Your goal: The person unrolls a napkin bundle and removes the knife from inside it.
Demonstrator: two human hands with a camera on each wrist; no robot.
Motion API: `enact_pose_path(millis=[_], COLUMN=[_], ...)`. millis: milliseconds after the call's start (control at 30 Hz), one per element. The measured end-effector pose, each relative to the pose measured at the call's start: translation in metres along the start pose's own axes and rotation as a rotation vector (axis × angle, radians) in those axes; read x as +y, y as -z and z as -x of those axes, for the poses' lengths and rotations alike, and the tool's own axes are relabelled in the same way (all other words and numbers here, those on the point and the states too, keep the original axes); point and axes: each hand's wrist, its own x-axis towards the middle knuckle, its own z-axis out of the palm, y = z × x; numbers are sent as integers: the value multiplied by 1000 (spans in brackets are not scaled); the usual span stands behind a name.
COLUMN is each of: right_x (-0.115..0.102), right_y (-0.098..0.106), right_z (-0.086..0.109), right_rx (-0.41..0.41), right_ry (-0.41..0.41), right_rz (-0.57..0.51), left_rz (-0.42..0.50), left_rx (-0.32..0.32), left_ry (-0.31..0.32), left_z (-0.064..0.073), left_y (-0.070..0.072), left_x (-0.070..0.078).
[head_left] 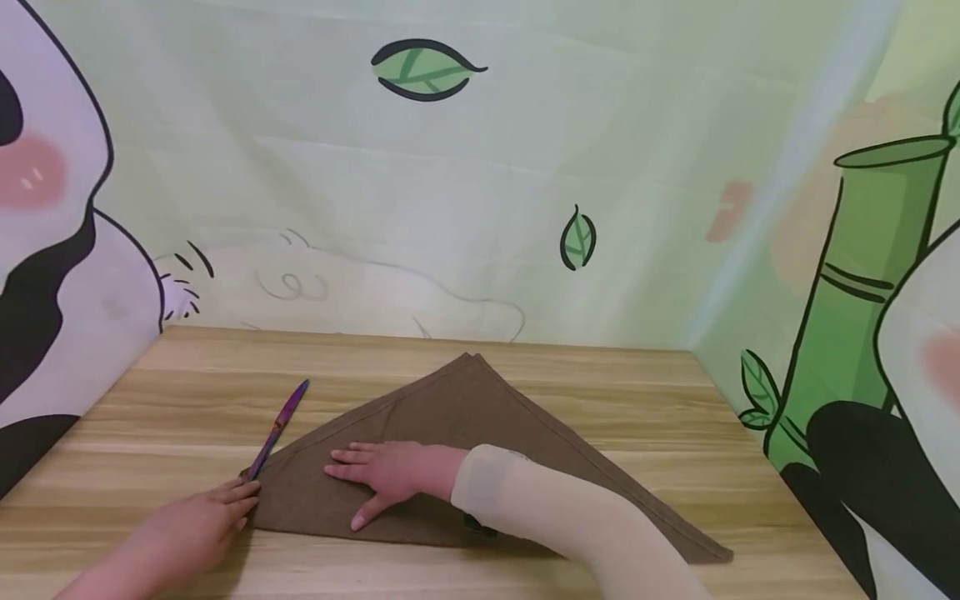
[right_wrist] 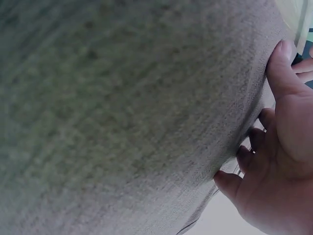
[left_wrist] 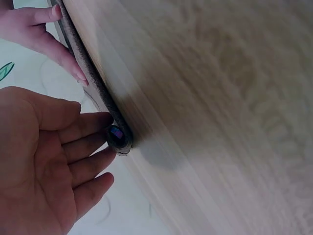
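Observation:
A brown cloth napkin (head_left: 450,417) lies folded into a triangle on the wooden table, its peak pointing to the back. Along its left corner lies a shiny purple-blue table knife (head_left: 288,412), its upper end sticking out past the cloth. In the left wrist view the cloth wraps round the knife's end (left_wrist: 117,131). My left hand (head_left: 198,521) touches this rolled corner with its fingertips, fingers extended and thumb apart. My right hand (head_left: 390,475) rests flat on the left half of the napkin with fingers spread. The right wrist view shows its fingers (right_wrist: 227,183) against the cloth.
The wooden table (head_left: 225,362) reaches back to a pale green printed backdrop (head_left: 637,125) with pandas, leaves and bamboo. The napkin's right corner (head_left: 720,554) lies near the front right, beyond my right sleeve (head_left: 570,500).

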Motion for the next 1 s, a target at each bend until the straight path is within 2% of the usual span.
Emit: enact_pose_path(millis=[167,400,567,767,900,1000], right_x=[0,-1,-2,-1,-1,-1], right_y=[-1,0,-1,-2,-3,-4], right_z=[3,6,7,6,7,6], right_rx=[19,44,48,44,46,50], right_ry=[3,0,3,-6,-7,-9], right_rz=[-20,3,-11,-57,-57,-53], left_rz=[-44,5,44,50,98,110], left_rx=[34,41,-1,-13,-93,-112], left_ry=[15,34,45,46,76,68], left_z=[1,3,5,8,7,6], left_y=[-1,2,4,1,0,-1], left_x=[-1,-4,-7,-16,-24,-30])
